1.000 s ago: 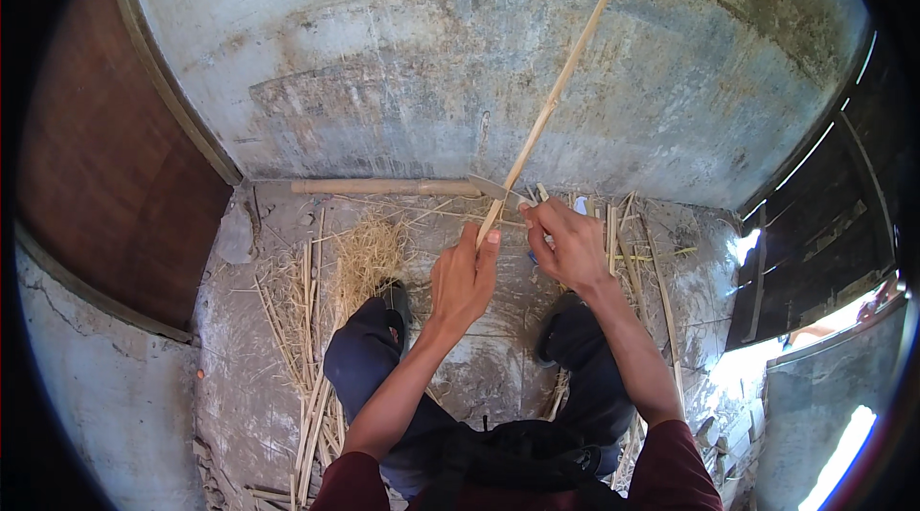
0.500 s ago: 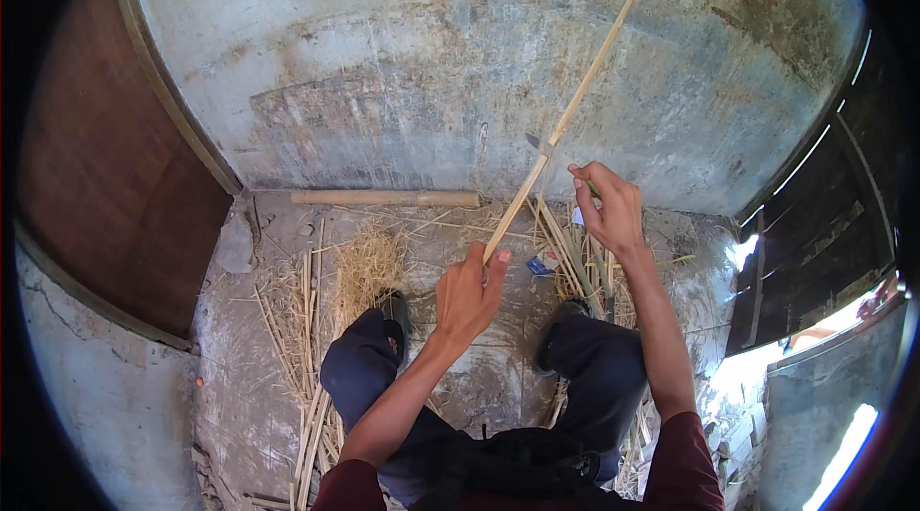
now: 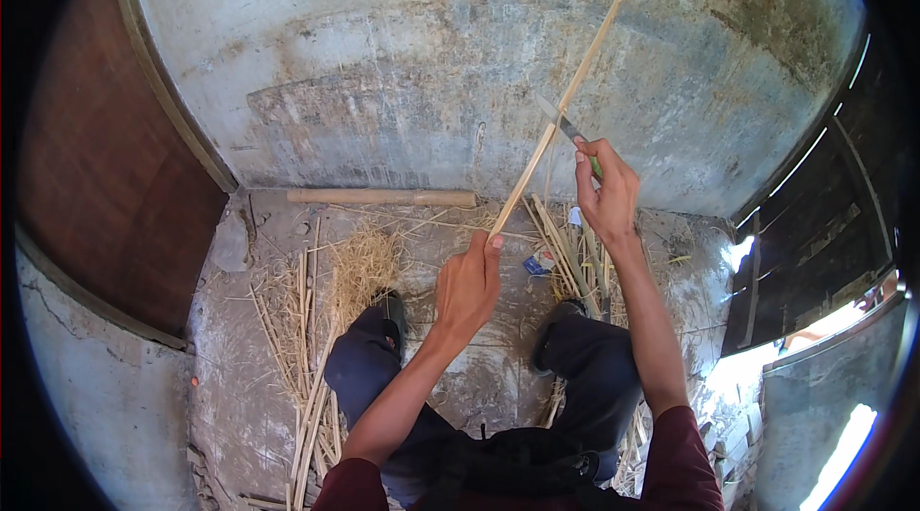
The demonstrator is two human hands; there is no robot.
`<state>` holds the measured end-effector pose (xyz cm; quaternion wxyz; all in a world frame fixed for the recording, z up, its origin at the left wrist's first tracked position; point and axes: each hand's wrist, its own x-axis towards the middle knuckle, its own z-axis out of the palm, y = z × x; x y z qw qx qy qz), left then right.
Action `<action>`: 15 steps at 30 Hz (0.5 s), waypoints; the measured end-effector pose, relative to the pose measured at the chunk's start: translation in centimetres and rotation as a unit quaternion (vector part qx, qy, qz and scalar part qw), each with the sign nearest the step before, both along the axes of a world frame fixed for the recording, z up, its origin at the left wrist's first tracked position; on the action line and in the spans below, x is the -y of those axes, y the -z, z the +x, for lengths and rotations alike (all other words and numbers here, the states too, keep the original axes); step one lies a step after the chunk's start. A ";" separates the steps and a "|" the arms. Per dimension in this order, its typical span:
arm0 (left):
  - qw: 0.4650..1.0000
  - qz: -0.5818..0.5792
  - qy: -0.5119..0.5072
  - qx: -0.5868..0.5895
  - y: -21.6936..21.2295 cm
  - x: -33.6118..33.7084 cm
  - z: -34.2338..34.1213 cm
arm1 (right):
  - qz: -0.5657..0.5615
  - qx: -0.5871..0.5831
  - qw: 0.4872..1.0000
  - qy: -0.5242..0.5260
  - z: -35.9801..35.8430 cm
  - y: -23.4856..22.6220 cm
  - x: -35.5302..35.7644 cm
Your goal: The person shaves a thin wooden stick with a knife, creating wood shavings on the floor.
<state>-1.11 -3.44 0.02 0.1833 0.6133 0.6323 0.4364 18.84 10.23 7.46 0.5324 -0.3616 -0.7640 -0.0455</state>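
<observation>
A long, thin bamboo strip (image 3: 533,162) slants up and to the right in front of the wall. My left hand (image 3: 467,285) is closed round its lower end, thumb along the strip. In my right hand (image 3: 609,191) is a knife (image 3: 567,127) with a green handle, mostly covered by the fingers. The blade points up and left and crosses the strip around its middle, seemingly touching it. A thin sliver hangs below the blade near the strip. The strip's upper end is free.
Curly shavings (image 3: 367,267) lie by my left foot, with long bamboo strips (image 3: 309,415) beside them. More split sticks (image 3: 565,247) and a blue packet (image 3: 537,266) are near my right foot. A bamboo pole (image 3: 383,197) lies along the wall (image 3: 383,60). A brown door (image 3: 115,137) stands left.
My right hand and the knife have moved up along the strip, and the blade's angle has changed. The strip has risen slightly, with my left hand still round its lower end.
</observation>
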 end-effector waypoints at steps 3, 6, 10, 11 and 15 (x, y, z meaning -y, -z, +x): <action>1.000 -0.002 -0.004 0.007 0.1 -0.3 -0.3 | -0.057 -0.034 0.998 -0.012 -0.7 -0.2 -0.1; 1.000 -0.007 -0.004 0.008 0.5 -0.5 -0.8 | -0.279 -0.203 0.920 -0.186 -0.7 -0.9 -1.6; 1.000 -0.008 0.007 0.004 0.7 0.3 0.1 | -0.446 -0.423 0.721 -0.321 0.3 -3.7 -2.6; 1.000 -0.007 0.009 -0.004 0.6 0.3 0.3 | -0.391 -0.374 0.796 -0.272 0.7 -4.2 -2.8; 1.000 0.010 0.003 -0.007 0.8 0.0 -0.3 | -0.101 -0.101 0.984 -0.110 1.7 -3.2 -2.5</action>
